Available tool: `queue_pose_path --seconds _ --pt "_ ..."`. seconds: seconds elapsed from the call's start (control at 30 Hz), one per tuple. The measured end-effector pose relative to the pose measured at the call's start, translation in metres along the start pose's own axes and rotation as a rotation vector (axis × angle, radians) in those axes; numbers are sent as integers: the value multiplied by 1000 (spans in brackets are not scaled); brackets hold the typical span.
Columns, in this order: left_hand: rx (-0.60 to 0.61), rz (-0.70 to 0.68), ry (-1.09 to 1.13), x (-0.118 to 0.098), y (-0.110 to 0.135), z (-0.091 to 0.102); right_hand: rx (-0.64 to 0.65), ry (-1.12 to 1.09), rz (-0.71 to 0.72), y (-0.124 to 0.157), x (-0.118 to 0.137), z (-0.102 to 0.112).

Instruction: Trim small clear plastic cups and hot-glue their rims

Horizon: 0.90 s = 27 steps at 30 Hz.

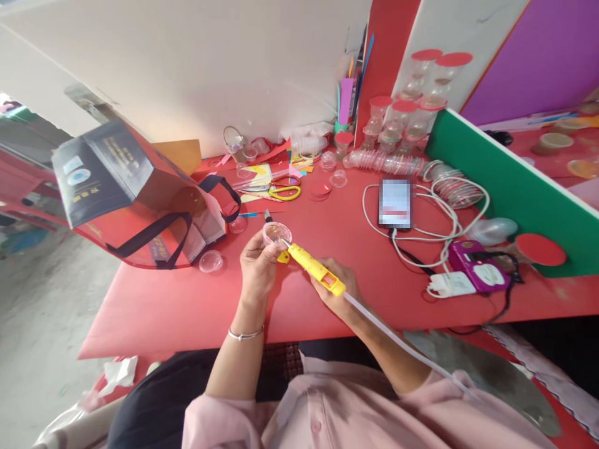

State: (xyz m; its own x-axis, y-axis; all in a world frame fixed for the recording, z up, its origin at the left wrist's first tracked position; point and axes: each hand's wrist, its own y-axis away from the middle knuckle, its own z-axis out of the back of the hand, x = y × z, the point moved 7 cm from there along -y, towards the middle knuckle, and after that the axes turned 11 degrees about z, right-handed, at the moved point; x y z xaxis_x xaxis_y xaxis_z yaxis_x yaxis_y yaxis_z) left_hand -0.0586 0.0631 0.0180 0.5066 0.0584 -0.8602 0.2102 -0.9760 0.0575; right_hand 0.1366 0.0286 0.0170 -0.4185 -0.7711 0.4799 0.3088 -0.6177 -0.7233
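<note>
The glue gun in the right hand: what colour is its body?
The glue gun is yellow; the head view shows it best.

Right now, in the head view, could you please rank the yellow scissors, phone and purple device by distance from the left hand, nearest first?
1. yellow scissors, just beyond the left hand.
2. phone, farther right.
3. purple device, at the far right.

text: none legible | bag (110, 168): gold print, too blurred | phone (395, 202) screen: blurred
</note>
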Motion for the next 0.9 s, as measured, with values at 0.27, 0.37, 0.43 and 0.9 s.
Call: queue_pose_path --seconds 0.27,0.37,0.43,0.9 --pt "8 -3 -2 -1 0 -1 0 14 13 -1 1 0" --pt "12 -6 -1 -1 1 -1 -1 -1 10 0 1 0" --pt "14 -6 -4 -1 1 -1 -2 -7 5 0 0 0" --pt "31 -2 -1 -3 3 -5 5 -14 1 -1 0 0"
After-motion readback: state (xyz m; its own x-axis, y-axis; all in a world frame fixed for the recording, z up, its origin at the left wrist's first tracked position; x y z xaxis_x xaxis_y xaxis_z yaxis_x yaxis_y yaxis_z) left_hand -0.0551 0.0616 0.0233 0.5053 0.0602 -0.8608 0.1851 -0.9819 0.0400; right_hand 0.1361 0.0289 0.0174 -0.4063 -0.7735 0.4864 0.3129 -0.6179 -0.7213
